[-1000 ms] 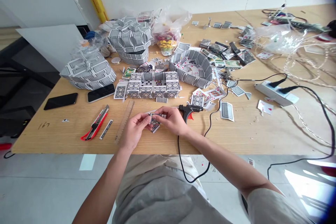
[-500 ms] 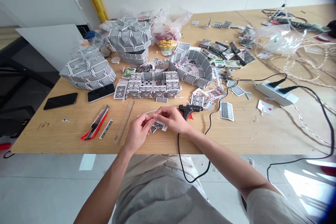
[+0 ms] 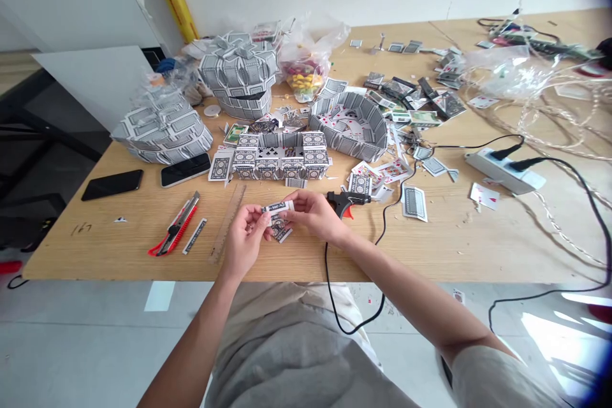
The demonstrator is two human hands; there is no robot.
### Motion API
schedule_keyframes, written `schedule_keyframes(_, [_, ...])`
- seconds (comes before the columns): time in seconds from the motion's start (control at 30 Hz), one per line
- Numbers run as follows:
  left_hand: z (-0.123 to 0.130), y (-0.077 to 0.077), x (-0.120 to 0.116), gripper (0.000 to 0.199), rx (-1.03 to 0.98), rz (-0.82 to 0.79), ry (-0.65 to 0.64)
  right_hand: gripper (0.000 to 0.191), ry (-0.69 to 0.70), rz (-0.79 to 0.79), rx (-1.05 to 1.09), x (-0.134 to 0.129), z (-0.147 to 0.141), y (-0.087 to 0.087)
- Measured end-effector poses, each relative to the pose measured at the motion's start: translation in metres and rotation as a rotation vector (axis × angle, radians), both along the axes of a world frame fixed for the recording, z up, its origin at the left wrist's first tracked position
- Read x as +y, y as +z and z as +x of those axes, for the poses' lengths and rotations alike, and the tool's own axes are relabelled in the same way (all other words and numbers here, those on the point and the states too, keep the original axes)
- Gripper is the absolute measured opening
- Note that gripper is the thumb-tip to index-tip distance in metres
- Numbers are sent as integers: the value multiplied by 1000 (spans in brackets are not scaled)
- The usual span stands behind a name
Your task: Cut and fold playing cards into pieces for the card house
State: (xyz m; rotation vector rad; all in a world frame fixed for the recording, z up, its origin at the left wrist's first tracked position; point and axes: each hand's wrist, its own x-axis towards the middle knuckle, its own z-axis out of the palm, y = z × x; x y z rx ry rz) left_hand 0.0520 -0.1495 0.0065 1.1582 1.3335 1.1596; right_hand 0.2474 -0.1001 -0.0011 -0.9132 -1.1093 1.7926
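My left hand [image 3: 245, 234] and my right hand [image 3: 313, 217] pinch a narrow strip cut from a playing card [image 3: 277, 207] between their fingertips, its patterned back showing. Just below the strip lies a small card piece [image 3: 281, 231], partly hidden by my fingers. A black hot glue gun [image 3: 342, 203] sits close to my right hand. A wooden ruler [image 3: 227, 223] and a red utility knife [image 3: 176, 224] lie to the left of my left hand. Beyond my hands stands a walled model built from playing cards [image 3: 280, 156].
The wooden table [image 3: 430, 248] carries more card models, scattered cards, several offcuts, plastic bags, two phones and a white power strip [image 3: 504, 170]. A black cable [image 3: 382, 248] runs off the front edge near my right arm.
The thin strip, curved and partly loose before, is now pinched straight between both hands. My hands have lifted it slightly above the small card piece.
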Motion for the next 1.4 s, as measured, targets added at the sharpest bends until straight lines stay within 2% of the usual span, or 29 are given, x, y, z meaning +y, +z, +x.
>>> schedule_keyframes(0.1, [-1, 3, -2, 45, -14, -50, -110, 50, -61, 19, 1, 2, 1, -1])
schedule_keyframes(0.17, [-2, 6, -2, 43, 3, -85, -201, 48, -70, 29, -3, 2, 1, -1])
schedule_keyframes(0.23, [-4, 8, -1, 42, 20, -104, -240, 48, -60, 33, -5, 2, 2, 0])
schedule_keyframes(0.47, [0, 6, -2, 47, -36, -103, -161, 52, 24, 32, 5, 0, 0, 6])
schedule_keyframes(0.6, [7, 2, -6, 48, -79, -100, -169, 48, 18, 82, -29, -1, -1, 6])
schedule_keyframes(0.77, [6, 1, -4, 46, 40, -58, -210, 47, 18, 95, -38, -2, 1, 7])
schedule_keyframes(0.93, [-4, 3, 3, 38, 98, 60, -132, 46, 59, 127, -75, -4, 1, 3])
schedule_keyframes(1.07, [-7, 6, 8, 30, 178, 122, -173, 46, 75, 149, -118, -6, -2, -2])
schedule_keyframes(1.2, [-5, 7, 10, 30, 151, 103, -143, 50, 34, 88, -87, -5, -3, -4])
schedule_keyframes(1.3, [-5, 4, 12, 34, 93, 62, -119, 51, 21, 98, -96, -3, -1, -2])
schedule_keyframes(1.4, [-7, 1, 13, 37, 87, 35, -146, 53, 12, 115, -120, -2, 0, -3])
